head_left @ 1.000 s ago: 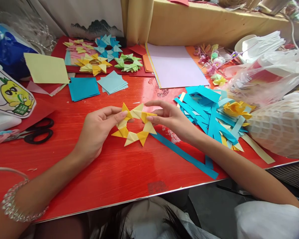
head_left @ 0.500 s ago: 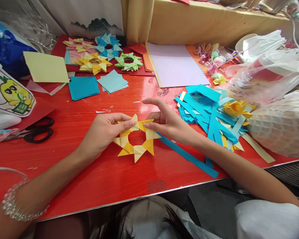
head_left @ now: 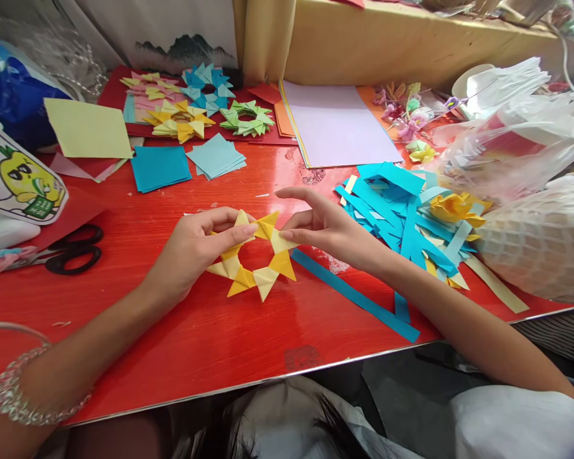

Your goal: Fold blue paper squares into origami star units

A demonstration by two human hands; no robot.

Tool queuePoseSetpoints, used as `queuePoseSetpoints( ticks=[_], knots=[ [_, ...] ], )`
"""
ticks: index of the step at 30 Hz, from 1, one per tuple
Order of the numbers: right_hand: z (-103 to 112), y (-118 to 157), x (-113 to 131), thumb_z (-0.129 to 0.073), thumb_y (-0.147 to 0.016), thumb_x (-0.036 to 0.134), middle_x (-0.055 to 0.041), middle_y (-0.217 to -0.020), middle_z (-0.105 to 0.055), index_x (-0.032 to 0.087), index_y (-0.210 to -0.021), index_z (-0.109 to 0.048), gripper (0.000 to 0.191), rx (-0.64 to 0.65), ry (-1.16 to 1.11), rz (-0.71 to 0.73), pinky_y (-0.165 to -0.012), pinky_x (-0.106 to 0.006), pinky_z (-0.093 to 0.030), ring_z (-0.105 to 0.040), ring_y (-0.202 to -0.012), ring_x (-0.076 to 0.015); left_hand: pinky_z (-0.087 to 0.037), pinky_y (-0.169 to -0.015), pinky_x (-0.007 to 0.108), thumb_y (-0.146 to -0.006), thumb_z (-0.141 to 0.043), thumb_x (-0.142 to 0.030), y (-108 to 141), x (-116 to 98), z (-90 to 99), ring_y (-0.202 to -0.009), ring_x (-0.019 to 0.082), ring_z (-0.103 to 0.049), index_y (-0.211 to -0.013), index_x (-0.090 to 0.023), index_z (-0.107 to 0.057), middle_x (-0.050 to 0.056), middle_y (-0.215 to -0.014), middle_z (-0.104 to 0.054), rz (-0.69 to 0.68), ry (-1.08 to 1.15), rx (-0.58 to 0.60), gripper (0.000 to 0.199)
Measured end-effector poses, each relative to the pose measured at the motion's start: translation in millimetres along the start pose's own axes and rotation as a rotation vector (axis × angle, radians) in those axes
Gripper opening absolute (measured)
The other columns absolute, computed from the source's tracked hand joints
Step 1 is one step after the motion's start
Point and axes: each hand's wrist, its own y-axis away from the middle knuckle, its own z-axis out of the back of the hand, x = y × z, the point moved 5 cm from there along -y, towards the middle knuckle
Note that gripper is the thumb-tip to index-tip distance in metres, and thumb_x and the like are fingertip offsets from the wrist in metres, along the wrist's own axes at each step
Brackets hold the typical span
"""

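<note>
I take clock bearings from the yellow-and-cream folded-paper star ring [head_left: 263,280], held over the middle of the red tabletop [head_left: 229,363]; I cannot tell whether its lower points touch the wood. I see the left hand [head_left: 186,252] at nine o'clock, pinching the rim near ten, thumb on top, other fingers partly hidden behind. The right hand [head_left: 332,233] sits at three, its thumb pressed on a cream section at about two, index finger crooked up clear of the paper. The hands are apart from each other, both gripping the ring. A loose blue paper strip [head_left: 354,290] runs off toward four o'clock; a heap of mostly blue paper strips [head_left: 387,204] lies beyond the right hand toward two. Farther out at nine I note black-handled scissors [head_left: 74,258]. Toward eleven, a stack of blue paper squares [head_left: 160,169] lies just beside a stack of pale blue squares [head_left: 217,156]. Behind them, also near eleven, I log a thicker yellow star ring [head_left: 160,121]; at twelve, a green one [head_left: 229,121]; at one, lavender sheets [head_left: 339,124].
</note>
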Motion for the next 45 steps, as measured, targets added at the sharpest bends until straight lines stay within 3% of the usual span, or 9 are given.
queuePoseSetpoints(
  ticks=[5, 11, 14, 20, 26, 30, 34, 40, 45],
  knots=[
    [-4.5, 2.9, 4.2, -0.053, -0.086, 0.018, 0.0028, -0.074, -0.058, 0.020, -0.125, -0.040, 0.041, 0.039, 0.091, 0.037, -0.065, -0.024, -0.047, -0.058, -0.071, -0.0111, -0.044, -0.054, 0.019, -0.066, -0.073, -0.038, -1.2, 1.7, -0.4, -0.064, 0.013, -0.059, -0.079, -0.022, -0.072, 0.000, -0.074, -0.068, 0.017, -0.101, 0.022, 0.020],
    [-1.7, -0.7, -2.4, -0.060, -0.081, 0.024, 0.0016, -0.071, -0.060, 0.017, -0.117, -0.048, 0.038, -0.059, 0.029, -0.013, -0.060, -0.022, -0.044, -0.059, -0.070, -0.0118, -0.045, -0.056, 0.019, -0.067, -0.073, -0.033, -1.7, 1.3, 0.7, -0.066, 0.012, -0.060, -0.078, -0.020, -0.071, 0.000, -0.077, -0.069, -0.006, 0.070, -0.045, 0.017],
    [-3.3, -0.3, -4.2, -0.057, -0.084, 0.023, 0.0038, -0.063, -0.055, 0.016, -0.110, -0.052, 0.027, -0.060, 0.072, 0.010, -0.054, -0.021, -0.039, -0.053, -0.061, -0.0090, -0.043, -0.056, 0.019, -0.069, -0.071, -0.033, -1.5, 0.6, 0.9, -0.067, 0.013, -0.058, -0.076, -0.020, -0.072, 0.000, -0.075, -0.068, -0.017, 0.023, -0.023, 0.015],
    [-8.1, 1.1, -3.0, -0.055, -0.085, 0.022, 0.0061, -0.061, -0.050, 0.018, -0.111, -0.049, 0.027, 0.002, 0.088, 0.072, -0.050, -0.021, -0.036, -0.049, -0.057, -0.0078, -0.038, -0.051, 0.019, -0.071, -0.068, -0.032, 0.2, 3.3, -3.3, -0.060, 0.011, -0.053, -0.069, -0.020, -0.070, -0.002, -0.065, -0.062, -0.015, -0.098, 0.049, 0.013],
    [2.6, -2.3, -3.6, -0.060, -0.082, 0.029, -0.0023, -0.081, -0.064, 0.018, -0.113, -0.050, 0.034, -0.069, 0.000, -0.014, -0.065, -0.026, -0.047, -0.063, -0.080, -0.0152, -0.048, -0.064, 0.021, -0.071, -0.071, -0.028, -0.6, -1.0, 0.3, -0.072, 0.014, -0.064, -0.077, -0.019, -0.067, -0.001, -0.078, -0.069, -0.059, 0.175, -0.075, 0.012],
    [4.4, -3.3, -3.0, -0.062, -0.081, 0.026, -0.0023, -0.075, -0.061, 0.013, -0.094, -0.058, 0.019, -0.060, 0.077, -0.029, -0.057, -0.022, -0.042, -0.058, -0.068, -0.0112, -0.047, -0.065, 0.018, -0.071, -0.072, -0.029, -1.8, -0.7, 0.8, -0.076, 0.013, -0.063, -0.082, -0.019, -0.068, 0.000, -0.080, -0.069, -0.022, 0.178, -0.067, 0.016],
    [-5.2, -0.6, -1.7, -0.058, -0.084, 0.020, 0.0022, -0.067, -0.056, 0.014, -0.106, -0.052, 0.023, 0.044, 0.111, 0.026, -0.047, -0.020, -0.032, -0.046, -0.056, -0.0064, -0.046, -0.060, 0.018, -0.070, -0.072, -0.033, 1.5, -0.2, -3.2, -0.073, 0.013, -0.061, -0.080, -0.020, -0.071, 0.000, -0.080, -0.068, -0.033, 0.014, 0.001, 0.016],
    [-11.2, 3.6, -3.1, -0.054, -0.087, 0.021, 0.0010, -0.072, -0.057, 0.017, -0.112, -0.045, 0.027, 0.070, 0.170, 0.039, -0.049, -0.020, -0.032, -0.048, -0.061, -0.0075, -0.043, -0.053, 0.018, -0.073, -0.069, -0.034, 3.7, 3.2, -7.4, -0.065, 0.012, -0.058, -0.077, -0.020, -0.071, -0.001, -0.073, -0.067, -0.014, -0.082, 0.089, 0.015],
    [-3.8, -0.6, -3.2, -0.056, -0.085, 0.019, 0.0021, -0.070, -0.058, 0.017, -0.111, -0.043, 0.029, 0.018, 0.065, 0.001, -0.053, -0.021, -0.037, -0.054, -0.064, -0.0086, -0.046, -0.058, 0.018, -0.074, -0.068, -0.032, -0.3, 3.7, -4.4, -0.069, 0.013, -0.060, -0.078, -0.019, -0.069, -0.001, -0.076, -0.067, -0.044, 0.010, 0.010, 0.013]
  ],
)
